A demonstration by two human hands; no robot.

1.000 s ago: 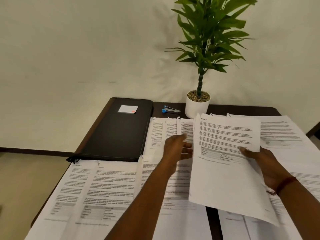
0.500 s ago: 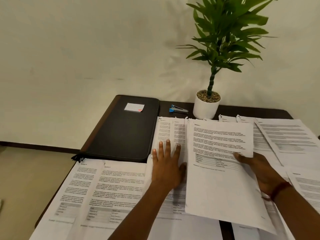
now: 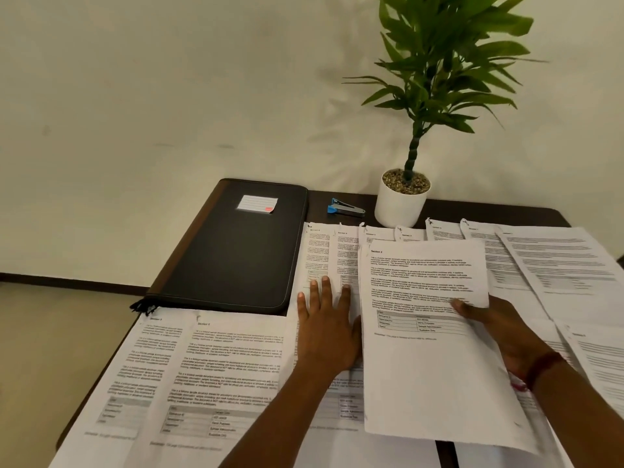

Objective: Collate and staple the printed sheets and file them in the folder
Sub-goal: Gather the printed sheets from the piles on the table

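My left hand (image 3: 326, 332) lies flat, fingers spread, on the table's printed sheets (image 3: 216, 363). My right hand (image 3: 503, 329) pinches a small stack (image 3: 429, 366) headed "Section 2". Black folder (image 3: 233, 251) lies closed at far left, stapler (image 3: 344, 208) beside it.

Printed sheets (image 3: 216, 373) were spread in overlapping rows across the dark table, text and small tables facing up. 1 thin bundle headed "Section 2" (image 3: 429, 336) was held raised above them. The black folder (image 3: 236, 251) lay closed and flat at the far left corner, a lined label on its cover. The blue stapler (image 3: 344, 208) lay just right of the folder.
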